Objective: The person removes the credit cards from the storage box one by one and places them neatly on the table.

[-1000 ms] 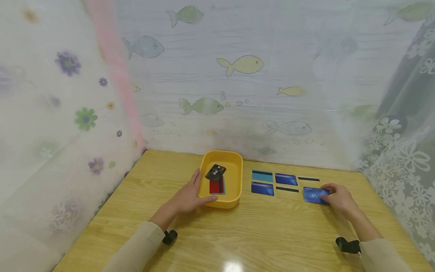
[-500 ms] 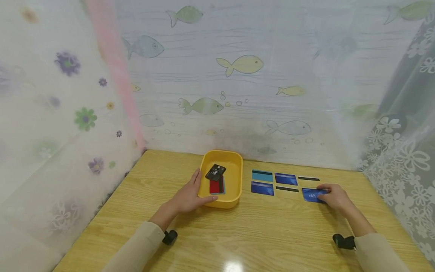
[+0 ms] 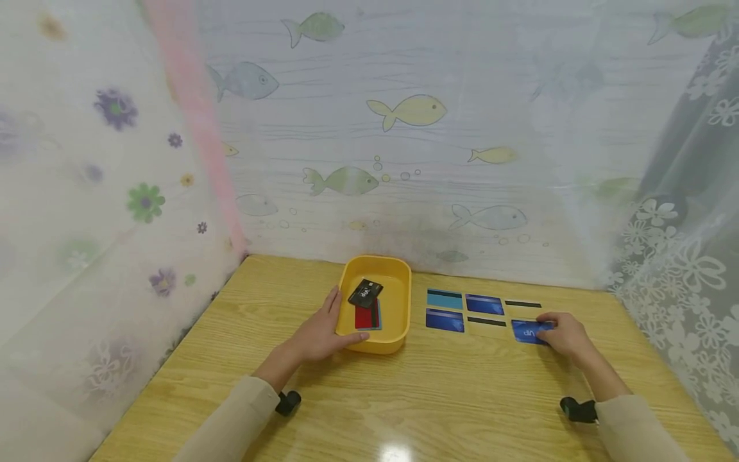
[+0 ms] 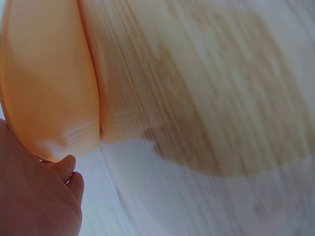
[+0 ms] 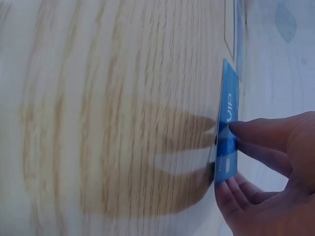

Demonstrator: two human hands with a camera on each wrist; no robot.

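Note:
My right hand pinches a blue VIP card by its right end, low over the wooden table; the right wrist view shows the thumb on top of the blue card and fingers beneath. Left of it, three blue cards lie in a grid, with two black strips beside them. My left hand holds the near left side of a yellow tray, which contains a black card on top of a red card. The left wrist view shows the tray wall by my fingers.
Patterned curtains with fish and flowers enclose the table at the back, left and right. Bare wood stretches along the front of the table between my two sleeves.
My right hand has carried the blue VIP card slightly left and farther back, closer to the black strips. The left hand and tray have stayed still.

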